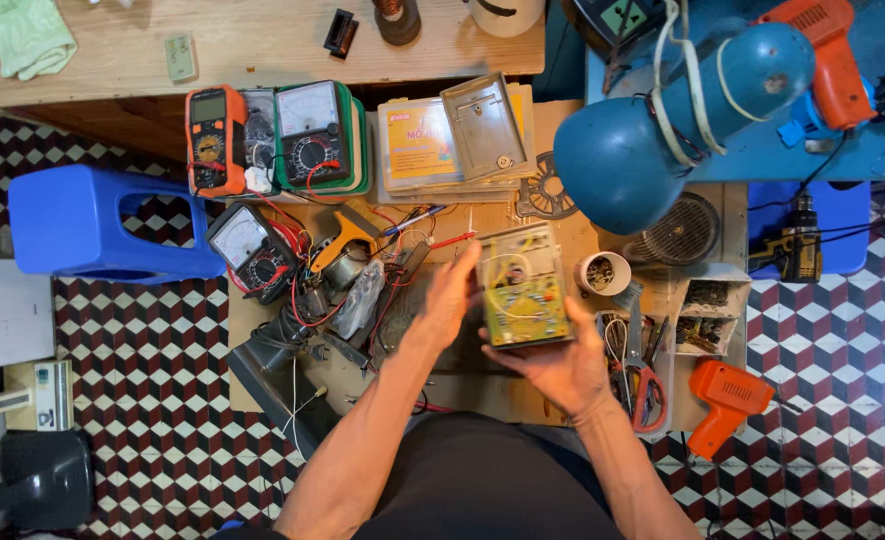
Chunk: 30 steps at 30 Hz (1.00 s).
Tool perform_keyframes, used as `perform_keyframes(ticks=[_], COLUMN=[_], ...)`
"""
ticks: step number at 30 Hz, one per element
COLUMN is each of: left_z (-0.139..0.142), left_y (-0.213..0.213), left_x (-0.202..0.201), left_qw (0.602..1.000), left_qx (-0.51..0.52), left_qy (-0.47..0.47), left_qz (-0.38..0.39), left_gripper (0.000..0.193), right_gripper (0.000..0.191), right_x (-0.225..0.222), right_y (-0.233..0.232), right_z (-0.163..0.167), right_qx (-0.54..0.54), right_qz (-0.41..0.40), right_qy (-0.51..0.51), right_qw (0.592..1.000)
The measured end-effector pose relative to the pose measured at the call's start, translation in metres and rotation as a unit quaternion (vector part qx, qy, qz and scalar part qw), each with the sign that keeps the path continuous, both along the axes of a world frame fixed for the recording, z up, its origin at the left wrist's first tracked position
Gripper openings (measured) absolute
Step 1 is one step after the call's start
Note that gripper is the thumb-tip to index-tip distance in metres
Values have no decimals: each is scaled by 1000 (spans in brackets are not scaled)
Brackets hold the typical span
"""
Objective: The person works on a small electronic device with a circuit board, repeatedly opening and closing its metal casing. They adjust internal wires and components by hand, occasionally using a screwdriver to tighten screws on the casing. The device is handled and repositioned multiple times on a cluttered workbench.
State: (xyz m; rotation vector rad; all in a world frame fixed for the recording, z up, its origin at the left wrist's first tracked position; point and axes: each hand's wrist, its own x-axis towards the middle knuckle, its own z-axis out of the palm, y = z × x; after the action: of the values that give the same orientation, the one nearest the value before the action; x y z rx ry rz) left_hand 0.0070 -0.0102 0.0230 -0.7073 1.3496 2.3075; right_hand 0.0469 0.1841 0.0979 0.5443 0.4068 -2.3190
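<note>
We see the right hand (562,372) cupped palm-up under the opened meter (522,286), fingers curled round its near edge so the unit rests in the palm, tilted a little toward the camera. The left hand (450,298) comes in from the other side, fingers stretched out almost straight and pressed flat against the meter's left edge; it steadies rather than grips, with nothing closed inside it. Both forearms angle up from the bottom of the view and meet over the middle of the cardboard-covered surface (482,395). We are looking at the meter's insides: a yellow-green circuit board in a pale rectangular case, with thin white wire looped across it and small parts near the top that are too fine to make out. It is held just above the surface, not resting on it. Just left of the hands lies a tangle of red and black leads (307,290), with a black analogue meter (247,245) tilted among them. Farther back we have an orange digital meter (214,138) beside a green-cased analogue meter (317,135), and a grey back cover (482,128) lying on a stack of flat packets. To the right sit a small white cup (602,272), red-handled scissors (647,385) and an orange glue gun (727,400). A blue desk lamp (642,135) hangs over the far right side.
</note>
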Motion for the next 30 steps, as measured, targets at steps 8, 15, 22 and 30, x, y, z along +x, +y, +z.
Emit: perform_keyframes(ticks=[8, 15, 22, 30], left_z=[7, 11, 19, -19], left_y=[-80, -95, -42, 3], left_x=[59, 64, 12, -8], left_qw=[983, 987, 970, 949], left_qx=[33, -62, -241, -313], left_qy=[-72, -52, -13, 7], left_qz=[165, 142, 10, -45], left_gripper=[40, 47, 67, 63], right_gripper=[63, 33, 32, 32], right_x=[21, -21, -10, 1], right_y=[-14, 38, 37, 40], right_z=[-34, -96, -88, -60], right_qx=[384, 625, 639, 664], right_qz=[111, 7, 70, 28], right_qy=[81, 189, 195, 192], right_qw=[913, 758, 741, 722])
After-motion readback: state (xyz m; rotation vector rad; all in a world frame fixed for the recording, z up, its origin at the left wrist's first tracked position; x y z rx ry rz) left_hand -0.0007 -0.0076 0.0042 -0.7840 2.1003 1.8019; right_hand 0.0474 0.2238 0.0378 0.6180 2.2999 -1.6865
